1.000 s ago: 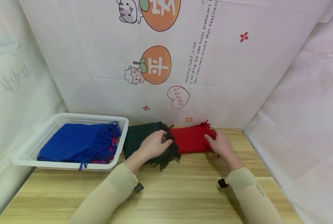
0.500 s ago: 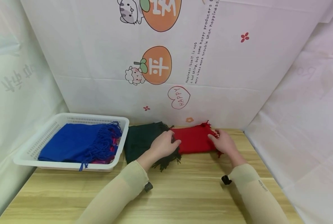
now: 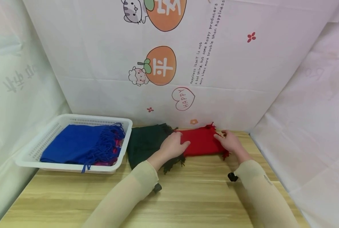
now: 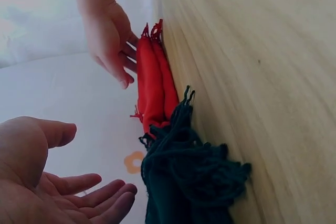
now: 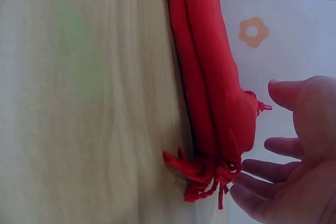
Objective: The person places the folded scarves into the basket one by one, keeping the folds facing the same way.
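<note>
A folded red scarf [image 3: 200, 142] with a fringed right end lies on the table against the back wall. Beside it on the left is a folded dark green scarf [image 3: 145, 142], its fringe meeting the red one. My left hand [image 3: 173, 146] hovers over the seam between the two, fingers relaxed and apart from the cloth in the left wrist view. At the red scarf's right end is my right hand [image 3: 230, 142]. Its fingers [image 5: 268, 170] are spread loosely, fingertips right at the red fringe [image 5: 207, 177], with the thumb apart from the cloth.
To the left stands a white plastic basket [image 3: 72, 167] holding a folded blue scarf [image 3: 75, 144] with tassels, over something pink. A wood-grain table [image 3: 192, 196] runs up to white printed sheets at the back [image 3: 223, 107] and sides.
Both hands have shifted to the right, the left from above the green fringe towards the red scarf. The right hand has slid outward past the red scarf's end, uncovering more of its fringe.
</note>
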`<state>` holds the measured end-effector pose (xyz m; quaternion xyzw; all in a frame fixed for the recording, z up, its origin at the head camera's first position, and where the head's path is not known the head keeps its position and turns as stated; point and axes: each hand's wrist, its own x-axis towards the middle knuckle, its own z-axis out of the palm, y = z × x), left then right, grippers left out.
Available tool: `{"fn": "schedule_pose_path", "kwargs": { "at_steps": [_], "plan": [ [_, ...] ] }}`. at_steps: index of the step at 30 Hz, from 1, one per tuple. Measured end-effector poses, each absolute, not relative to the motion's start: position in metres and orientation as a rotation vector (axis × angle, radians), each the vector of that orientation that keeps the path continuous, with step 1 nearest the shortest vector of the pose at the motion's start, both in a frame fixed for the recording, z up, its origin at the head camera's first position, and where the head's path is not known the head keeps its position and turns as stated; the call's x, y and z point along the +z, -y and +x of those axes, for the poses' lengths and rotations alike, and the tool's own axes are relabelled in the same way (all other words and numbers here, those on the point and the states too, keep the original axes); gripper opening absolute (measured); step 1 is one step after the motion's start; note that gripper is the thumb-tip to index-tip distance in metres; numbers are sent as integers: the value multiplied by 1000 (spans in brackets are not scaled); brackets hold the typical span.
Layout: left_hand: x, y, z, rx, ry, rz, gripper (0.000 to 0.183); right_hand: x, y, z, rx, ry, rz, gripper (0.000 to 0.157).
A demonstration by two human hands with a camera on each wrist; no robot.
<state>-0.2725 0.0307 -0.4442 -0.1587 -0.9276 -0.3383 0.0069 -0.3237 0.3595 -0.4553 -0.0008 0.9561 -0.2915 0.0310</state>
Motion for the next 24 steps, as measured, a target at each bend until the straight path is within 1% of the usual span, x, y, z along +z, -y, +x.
{"fn": "schedule_pose_path", "kwargs": {
  "at_steps": [4, 16, 21, 24],
  "plan": [
    [-447, -35, -276, -1054, 2920, -513, 63, -455, -363, -331, -855, -2905, -1, 94],
    [-457, -42, -287, -977, 2955, -581, 62, -460, -365, -350, -737, -2871, 17, 104],
    [-462, -44, -293, -882, 2972, -609, 59, -459, -362, -355, -697, -2857, 10, 103],
    [-464, -45, -296, -838, 2980, -612, 52, -459, -360, -359, -694, -2840, 14, 100]
  ]
}}
